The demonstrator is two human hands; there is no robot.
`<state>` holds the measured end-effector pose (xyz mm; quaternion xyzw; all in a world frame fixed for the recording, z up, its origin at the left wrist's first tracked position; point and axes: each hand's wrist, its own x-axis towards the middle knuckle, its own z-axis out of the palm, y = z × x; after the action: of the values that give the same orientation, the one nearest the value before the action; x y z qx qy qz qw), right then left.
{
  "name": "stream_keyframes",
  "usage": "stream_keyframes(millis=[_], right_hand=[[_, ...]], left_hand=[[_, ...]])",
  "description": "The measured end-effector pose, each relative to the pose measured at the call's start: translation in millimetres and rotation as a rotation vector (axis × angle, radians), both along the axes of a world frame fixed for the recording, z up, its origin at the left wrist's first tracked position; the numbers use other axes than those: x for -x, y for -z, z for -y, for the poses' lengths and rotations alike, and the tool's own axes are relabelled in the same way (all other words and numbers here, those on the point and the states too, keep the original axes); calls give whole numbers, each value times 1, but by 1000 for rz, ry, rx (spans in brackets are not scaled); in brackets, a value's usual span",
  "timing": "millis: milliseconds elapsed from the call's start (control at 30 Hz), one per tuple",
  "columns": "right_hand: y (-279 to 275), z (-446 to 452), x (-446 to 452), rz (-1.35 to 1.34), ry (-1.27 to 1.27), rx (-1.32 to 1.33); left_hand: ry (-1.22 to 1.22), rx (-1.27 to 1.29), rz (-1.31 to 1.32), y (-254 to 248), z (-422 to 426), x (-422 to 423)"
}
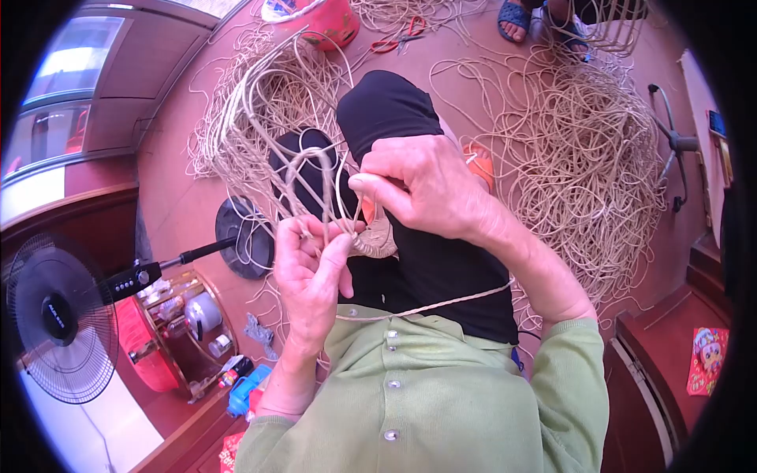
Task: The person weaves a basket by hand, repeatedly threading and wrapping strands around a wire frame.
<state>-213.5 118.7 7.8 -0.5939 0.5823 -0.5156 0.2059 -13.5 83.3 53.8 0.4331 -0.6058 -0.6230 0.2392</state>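
Observation:
Beige cord runs in loose loops (292, 162) above my lap and out over my left knee. My left hand (314, 264) has its fingers closed around several strands of this cord. Close by on the right, my right hand (406, 185) is closed, thumb against the curled fingers, with a thin strand at its fingertips. Between the hands, just below them, a tightly woven beige piece (377, 239) shows over my dark trousers, partly hidden by my left hand. A single cord (430, 306) crosses my lap to the right.
Large heaps of beige cord lie on the floor at the right (583, 181) and upper left (276, 87). Red-handled scissors (400, 41) lie near a pink bucket (331, 24). A standing fan (59, 315) is at the left. Another person's sandalled foot (514, 22) shows at the top.

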Motion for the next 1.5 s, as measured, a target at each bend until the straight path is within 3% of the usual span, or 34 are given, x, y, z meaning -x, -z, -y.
stream_keyframes(millis=[167, 300, 333, 433, 467, 567, 700, 767, 833, 933, 967, 1033, 1067, 1100, 1133, 1233, 1300, 1367, 1433, 1500], right_hand=[[5, 19, -4, 245, 105, 23], [-2, 37, -1, 314, -10, 36], [-8, 31, -3, 438, -60, 3], [-23, -3, -24, 265, 19, 259], [-23, -9, -16, 266, 16, 210], [21, -6, 9, 825, -84, -22], [4, 11, 19, 382, 42, -105], [-2, 35, 13, 185, 103, 11], [13, 72, 1, -174, 294, 185], [-21, 44, 5, 124, 185, 60], [-46, 8, -7, 107, 176, -13], [-33, -33, -49, -88, 197, 234], [-34, -47, -62, -1, 226, 145], [-24, -58, -76, -103, 244, 162], [-20, -64, -87, -130, 229, 155], [-17, -74, -94, -245, 241, 77], [-21, -84, -79, -376, 321, 104], [-29, -98, -66, -550, 440, 48], [-53, -113, -72, -468, 396, -102], [-61, -117, -84, -472, 276, 4]], left_hand=[[-41, -15, 48, 7, -11, 9], [-31, 52, 12, 15, -8, 4], [-18, 67, 2, 17, -5, 1], [-96, 51, -80, 20, -9, -7], [-27, 51, -105, 19, -6, -9], [-50, 3, -152, 24, -9, 6], [-96, -118, -208, 16, -5, 12], [-86, -161, -205, 10, 0, 21], [-64, -203, -160, 1, 5, 31], [-22, -157, -210, 7, 15, 32], [-19, -133, -235, 13, 18, 29], [63, -109, -159, 18, 17, 15], [75, 12, -158, 32, 9, 10], [89, 130, -150, 45, -2, 7], [65, 52, -241, 48, -11, 1], [-21, 330, -247, 30, -26, -20], [-36, 287, -287, 2, -30, -35], [136, 171, -242, -5, -32, -53], [280, -17, -104, -14, -42, -52], [481, -44, 65, -14, -51, -45]])
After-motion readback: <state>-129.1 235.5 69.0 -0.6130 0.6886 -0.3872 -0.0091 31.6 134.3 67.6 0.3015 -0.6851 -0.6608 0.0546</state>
